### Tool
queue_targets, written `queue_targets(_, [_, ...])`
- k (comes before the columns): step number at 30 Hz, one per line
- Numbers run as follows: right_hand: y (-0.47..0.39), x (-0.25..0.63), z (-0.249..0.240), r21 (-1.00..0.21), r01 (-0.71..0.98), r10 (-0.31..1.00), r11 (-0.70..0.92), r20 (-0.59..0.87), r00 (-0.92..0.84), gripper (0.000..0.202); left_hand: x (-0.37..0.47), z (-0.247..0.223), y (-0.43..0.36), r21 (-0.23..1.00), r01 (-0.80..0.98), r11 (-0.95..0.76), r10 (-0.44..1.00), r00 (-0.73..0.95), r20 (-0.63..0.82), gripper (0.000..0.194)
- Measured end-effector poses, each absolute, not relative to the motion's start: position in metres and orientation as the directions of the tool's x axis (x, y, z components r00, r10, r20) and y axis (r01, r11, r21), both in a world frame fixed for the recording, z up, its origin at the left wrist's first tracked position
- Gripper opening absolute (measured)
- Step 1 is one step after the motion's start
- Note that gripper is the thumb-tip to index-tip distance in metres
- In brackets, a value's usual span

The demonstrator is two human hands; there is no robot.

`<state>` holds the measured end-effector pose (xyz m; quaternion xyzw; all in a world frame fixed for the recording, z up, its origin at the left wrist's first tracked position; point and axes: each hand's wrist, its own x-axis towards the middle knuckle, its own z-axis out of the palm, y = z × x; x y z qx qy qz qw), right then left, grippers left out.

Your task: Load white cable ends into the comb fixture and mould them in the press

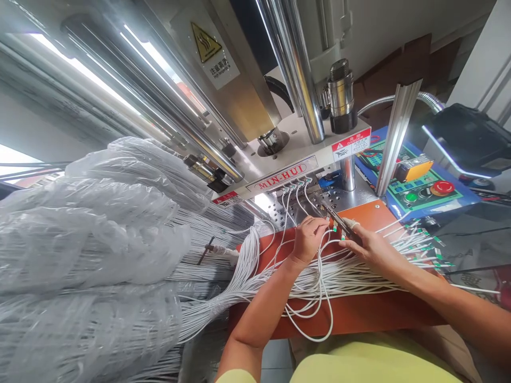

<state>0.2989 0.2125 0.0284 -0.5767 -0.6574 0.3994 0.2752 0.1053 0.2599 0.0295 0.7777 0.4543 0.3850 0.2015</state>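
My right hand [366,242] grips a narrow dark metal bar [337,218], which looks like a mould insert, over the orange work surface. Cable ends with green parts [343,234] sit along the bar's near side. At its left side, my left hand [308,237] has its fingers pinched on a white cable's end; the tip is partly hidden by the fingers. Loose white cables [325,276] run below both hands. In the press ahead, several white cables [300,197] lead into a row of connectors under the "MIN-HUI" plate [281,175].
Plastic-wrapped cable bundles [96,239] are piled at left. Vertical steel columns [297,69] and a heat-warning housing [223,64] stand over the press. At right are a blue control box [451,205] with a red stop button [442,188] and green-ended cables [425,244] on the orange board [359,314].
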Motion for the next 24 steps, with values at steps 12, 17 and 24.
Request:
queue_targets(12, [0.211,0.297,0.025,-0.830,0.556,0.980,0.039,-0.077,-0.183,0.045,0.099,0.022,0.260,0.864,0.414,-0.287,0.950,0.240,0.201,0.014])
queue_targets(17, [0.214,0.298,0.024,-0.863,0.505,0.975,0.031,-0.085,-0.204,0.051,0.084,0.026,0.256,0.981,0.184,-0.068,0.969,0.247,0.021,0.041])
queue_targets(24, [0.214,0.298,0.022,-0.862,0.506,0.967,0.025,-0.108,-0.232,0.054,0.088,0.025,0.246,0.873,0.468,-0.141,0.990,0.077,0.119,0.011])
